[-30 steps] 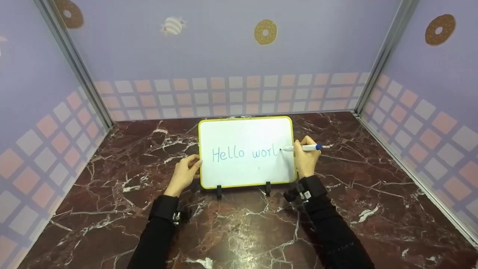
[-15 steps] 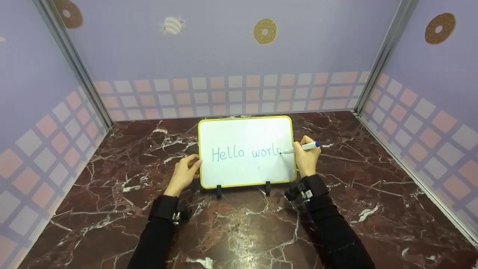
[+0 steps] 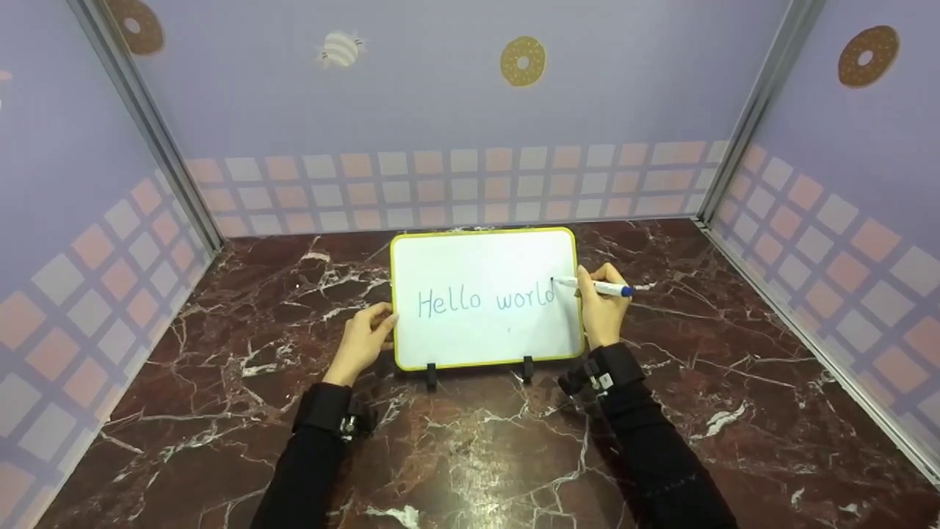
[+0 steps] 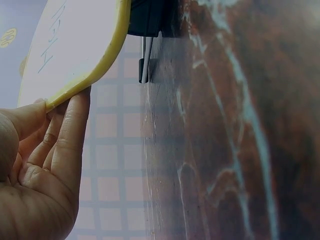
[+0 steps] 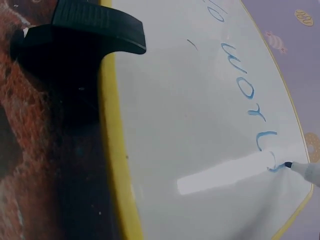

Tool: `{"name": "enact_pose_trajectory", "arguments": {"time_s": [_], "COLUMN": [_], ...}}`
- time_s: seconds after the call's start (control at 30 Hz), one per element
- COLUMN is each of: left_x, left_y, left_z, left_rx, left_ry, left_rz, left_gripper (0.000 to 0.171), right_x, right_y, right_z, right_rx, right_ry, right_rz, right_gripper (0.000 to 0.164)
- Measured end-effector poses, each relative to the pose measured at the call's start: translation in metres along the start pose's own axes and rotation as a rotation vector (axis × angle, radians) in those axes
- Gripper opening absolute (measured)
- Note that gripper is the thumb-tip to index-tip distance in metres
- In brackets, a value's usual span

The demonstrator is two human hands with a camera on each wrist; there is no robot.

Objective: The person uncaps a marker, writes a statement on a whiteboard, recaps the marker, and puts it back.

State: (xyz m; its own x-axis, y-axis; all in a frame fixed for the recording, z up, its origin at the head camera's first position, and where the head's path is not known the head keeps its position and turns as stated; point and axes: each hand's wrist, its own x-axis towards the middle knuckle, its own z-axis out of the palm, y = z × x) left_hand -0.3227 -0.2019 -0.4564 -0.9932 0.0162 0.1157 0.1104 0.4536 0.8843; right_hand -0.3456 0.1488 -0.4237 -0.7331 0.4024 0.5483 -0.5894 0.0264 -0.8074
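A whiteboard [image 3: 477,338] with a yellow frame leans on a black stand [image 3: 431,376], and blue handwriting on it reads "Hello world". My left hand [image 3: 360,339] pinches the board's left edge, thumb in front and fingers behind, as the left wrist view shows at the yellow rim [image 4: 75,88]. My right hand [image 3: 605,308] grips a white marker [image 3: 598,286] with a blue end, beside the board's right edge. In the right wrist view the marker's dark tip [image 5: 288,164] is at the last letter; the right hand itself is out of that view.
The board stands on a dark red marbled tabletop [image 3: 470,455]. Purple walls [image 3: 440,110] with pink and white squares enclose the back and both sides. A black stand foot [image 5: 95,25] juts out before the board's lower edge.
The marker tip has moved down and then up at the right end of the writing, turning "worl" into "world". My left hand and the board have stayed put.
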Motion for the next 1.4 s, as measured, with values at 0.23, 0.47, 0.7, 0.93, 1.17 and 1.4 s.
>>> {"name": "enact_pose_trajectory", "arguments": {"time_s": [0.23, 0.47, 0.7, 0.93, 1.17, 1.4], "left_x": [0.001, 0.001, 0.002, 0.001, 0.001, 0.001], "left_y": [0.0, 0.0, -0.001, -0.001, 0.0, 0.0], "left_z": [0.0, -0.001, -0.001, 0.0, 0.0, 0.0], "left_rx": [-0.002, 0.002, -0.02, -0.009, 0.014, 0.014], "left_ry": [-0.001, -0.005, -0.007, -0.001, 0.012, 0.013], "left_rz": [0.004, -0.004, -0.008, -0.003, 0.005, 0.0], "left_gripper": [0.032, 0.03, 0.031, 0.031, 0.03, 0.029], "right_x": [0.001, 0.001, 0.002, 0.004, 0.008, 0.008], "right_y": [0.0, -0.005, -0.01, -0.015, -0.017, -0.012], "right_z": [0.0, 0.0, 0.0, -0.002, -0.006, -0.008], "right_rx": [0.002, -0.056, -0.171, -0.152, -0.144, -0.138], "right_ry": [-0.002, 0.006, 0.009, 0.026, 0.059, 0.08], "right_rz": [-0.027, 0.001, -0.025, 0.001, -0.019, -0.013], "right_gripper": [0.033, 0.031, 0.027, 0.027, 0.03, 0.028]}}
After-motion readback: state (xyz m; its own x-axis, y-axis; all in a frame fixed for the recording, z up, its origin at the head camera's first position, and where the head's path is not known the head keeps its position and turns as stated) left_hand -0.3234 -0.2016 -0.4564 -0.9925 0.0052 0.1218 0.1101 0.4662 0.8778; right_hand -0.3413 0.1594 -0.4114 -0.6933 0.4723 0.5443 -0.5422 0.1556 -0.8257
